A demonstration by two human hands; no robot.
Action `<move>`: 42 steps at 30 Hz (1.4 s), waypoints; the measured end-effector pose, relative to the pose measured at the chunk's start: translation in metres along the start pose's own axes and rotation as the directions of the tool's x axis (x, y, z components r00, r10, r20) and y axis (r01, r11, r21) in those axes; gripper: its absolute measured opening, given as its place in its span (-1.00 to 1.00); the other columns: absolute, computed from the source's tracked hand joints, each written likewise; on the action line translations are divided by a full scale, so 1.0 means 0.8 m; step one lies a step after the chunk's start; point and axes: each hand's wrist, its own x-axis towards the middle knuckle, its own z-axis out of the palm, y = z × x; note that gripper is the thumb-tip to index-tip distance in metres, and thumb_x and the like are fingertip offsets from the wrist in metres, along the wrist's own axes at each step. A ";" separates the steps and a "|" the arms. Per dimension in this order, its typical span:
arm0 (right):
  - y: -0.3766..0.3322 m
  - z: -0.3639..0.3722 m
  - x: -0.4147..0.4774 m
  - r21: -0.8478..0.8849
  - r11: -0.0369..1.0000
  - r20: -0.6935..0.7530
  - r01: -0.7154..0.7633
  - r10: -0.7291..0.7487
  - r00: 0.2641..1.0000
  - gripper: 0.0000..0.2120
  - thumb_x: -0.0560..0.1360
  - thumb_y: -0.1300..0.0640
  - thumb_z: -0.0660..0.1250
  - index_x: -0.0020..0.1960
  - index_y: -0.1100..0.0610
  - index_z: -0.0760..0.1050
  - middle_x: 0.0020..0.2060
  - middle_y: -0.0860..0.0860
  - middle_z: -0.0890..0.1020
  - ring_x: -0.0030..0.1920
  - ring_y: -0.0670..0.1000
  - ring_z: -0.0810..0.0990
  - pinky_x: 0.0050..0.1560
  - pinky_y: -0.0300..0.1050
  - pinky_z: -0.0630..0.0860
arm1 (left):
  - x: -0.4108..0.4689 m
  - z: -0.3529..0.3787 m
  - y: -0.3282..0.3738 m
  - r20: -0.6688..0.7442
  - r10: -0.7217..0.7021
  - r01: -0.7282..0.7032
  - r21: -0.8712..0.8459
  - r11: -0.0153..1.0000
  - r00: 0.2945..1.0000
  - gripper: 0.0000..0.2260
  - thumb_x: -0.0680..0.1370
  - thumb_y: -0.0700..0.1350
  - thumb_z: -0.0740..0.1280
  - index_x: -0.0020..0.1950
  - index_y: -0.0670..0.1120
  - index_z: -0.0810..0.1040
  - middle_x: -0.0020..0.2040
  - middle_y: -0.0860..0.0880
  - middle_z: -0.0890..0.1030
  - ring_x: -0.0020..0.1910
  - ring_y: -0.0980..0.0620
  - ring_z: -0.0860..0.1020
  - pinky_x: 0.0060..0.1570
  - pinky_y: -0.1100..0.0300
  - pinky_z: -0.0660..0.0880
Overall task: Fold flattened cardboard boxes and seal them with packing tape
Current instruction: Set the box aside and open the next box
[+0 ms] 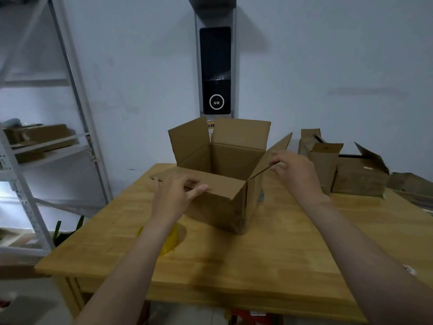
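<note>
Both hands are at the top of an open cardboard box point(225, 207) that stands upright near the middle of the wooden desk point(269, 259). Left hand point(174, 195): fingers and thumb curled onto the near flap point(210, 181), which is folded outward and lies almost level; the hand grips this flap at its free edge. Right hand point(296, 171): fingertips pinch the edge of the right-side flap point(273, 154), which slants upward and outward from the box wall. The two far flaps point(241, 134) stand upright, side by side, in front of the wall. The inside of the box is in shadow, and its contents cannot be told. A roll of yellow tape point(174, 240) lies on the desk just in front of the box, partly hidden beneath the left forearm. Further cardboard boxes point(358, 178), some with raised flaps, stand together at the right of the desk, well apart from the open box. At left, a metal shelf rack point(46, 146) carries more cardboard. A tall dark panel point(215, 71) is fixed to the wall behind the box.
</note>
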 end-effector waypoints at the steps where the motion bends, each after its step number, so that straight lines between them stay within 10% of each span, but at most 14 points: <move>1: -0.002 0.002 0.001 0.006 1.000 -0.014 -0.015 0.015 1.000 -0.79 0.59 0.25 0.38 0.17 0.07 0.66 0.41 -0.01 0.52 0.38 0.00 0.49 0.27 -0.41 0.16 | 0.001 -0.004 -0.002 -0.012 -0.005 0.005 0.017 1.000 1.000 -0.37 0.37 0.58 0.10 0.10 0.20 0.65 0.22 0.18 0.61 0.31 0.08 0.48 0.51 -0.35 0.06; 6: -0.023 0.013 -0.004 0.331 0.934 0.077 -0.132 0.113 0.991 -0.26 0.61 0.39 0.22 0.64 -0.12 0.08 0.60 -0.17 0.15 0.49 -0.08 0.35 0.16 -0.46 0.40 | 0.018 -0.023 -0.021 -0.154 -0.296 0.267 -0.183 0.946 0.943 -0.07 0.36 0.33 0.51 0.59 0.02 0.19 0.63 -0.18 0.08 0.60 -0.25 0.07 0.49 -0.24 0.17; 8: -0.028 0.019 -0.009 0.437 0.878 0.171 -0.198 0.135 0.976 -0.20 0.61 0.36 0.24 0.65 -0.14 -0.05 0.55 -0.22 0.23 0.45 -0.12 0.37 -0.02 -0.51 0.46 | 0.030 -0.030 -0.025 -0.126 -0.419 0.323 -0.454 0.830 0.899 -0.11 0.43 0.20 0.54 0.54 -0.11 0.12 0.53 -0.24 0.23 0.49 -0.25 0.29 0.37 -0.10 0.36; 11: -0.032 0.038 -0.017 0.441 0.858 0.383 -0.263 0.085 0.920 0.02 0.54 0.11 0.47 0.58 -0.34 -0.24 0.59 -0.15 0.21 0.49 0.01 0.36 0.25 -0.03 0.57 | 0.052 -0.025 -0.020 -0.041 -0.423 0.345 -0.511 0.787 0.905 -0.49 0.56 0.15 0.42 0.23 -0.14 0.26 0.09 -0.09 0.46 0.10 -0.12 0.48 -0.08 0.05 0.42; 14: -0.045 0.056 -0.016 0.428 0.860 0.342 -0.278 0.131 0.931 -0.14 0.46 -0.19 0.49 0.49 -0.32 -0.07 0.56 -0.05 0.28 0.47 0.11 0.39 0.39 0.22 0.44 | 0.076 -0.015 -0.016 -0.097 -0.344 0.245 -0.526 0.814 0.934 -0.66 0.61 0.13 0.35 0.03 -0.16 0.45 -0.10 -0.02 0.52 -0.03 -0.05 0.52 -0.15 0.13 0.43; 18: -0.055 0.063 0.006 0.343 0.910 0.076 -0.233 0.221 0.972 -0.44 0.56 -0.15 0.38 0.33 -0.18 0.04 0.37 -0.06 0.46 0.07 0.03 0.63 -0.01 0.02 0.63 | 0.104 -0.003 -0.017 -0.119 -0.236 0.130 -0.564 0.815 0.964 -0.80 0.62 0.01 0.38 0.20 -0.01 0.55 0.17 0.04 0.55 0.14 0.08 0.50 -0.05 0.40 0.38; 21: -0.053 0.066 0.022 0.205 0.952 0.006 -0.226 0.229 0.973 -0.49 0.57 -0.09 0.38 0.28 -0.13 0.07 0.25 -0.09 0.47 -0.08 -0.03 0.61 -0.22 -0.08 0.59 | 0.121 0.005 -0.034 -0.065 -0.191 0.132 -0.511 0.849 0.979 -0.67 0.59 0.08 0.42 0.34 0.19 0.48 0.37 0.00 0.46 0.33 -0.03 0.46 0.21 0.11 0.53; 27: -0.039 0.077 0.050 0.264 0.949 -0.079 -0.172 0.198 0.977 -0.53 0.59 0.05 0.39 0.29 -0.17 0.16 0.21 -0.08 0.46 -0.08 0.00 0.60 -0.11 0.04 0.63 | 0.113 0.015 -0.037 0.123 -0.084 0.132 -0.465 0.875 0.989 -0.48 0.59 0.17 0.37 0.52 0.27 0.30 0.65 -0.03 0.02 0.63 -0.12 0.05 0.49 -0.13 0.22; 32: -0.008 0.081 0.074 -0.159 0.983 -0.228 -0.091 0.053 0.972 -0.73 0.58 0.14 0.42 0.22 -0.09 0.52 0.13 0.02 0.38 -0.02 0.00 0.48 -0.34 -0.22 0.53 | 0.121 0.046 -0.037 0.112 0.099 -0.092 -0.070 0.993 0.989 -0.41 0.58 0.28 0.33 0.57 0.34 0.21 0.63 0.15 -0.31 0.63 -0.08 -0.29 0.56 -0.17 0.00; 42: 0.045 0.127 0.073 -0.100 0.951 0.281 -0.293 0.310 0.908 -0.29 0.61 0.00 0.36 0.59 -0.32 0.06 0.58 0.11 0.13 0.37 0.24 0.47 0.30 0.09 0.53 | 0.157 0.111 -0.013 0.250 0.062 -0.009 -0.208 0.978 0.966 -0.41 0.56 0.20 0.40 0.56 0.27 0.29 0.63 0.09 -0.32 0.64 -0.17 0.03 0.56 -0.10 0.21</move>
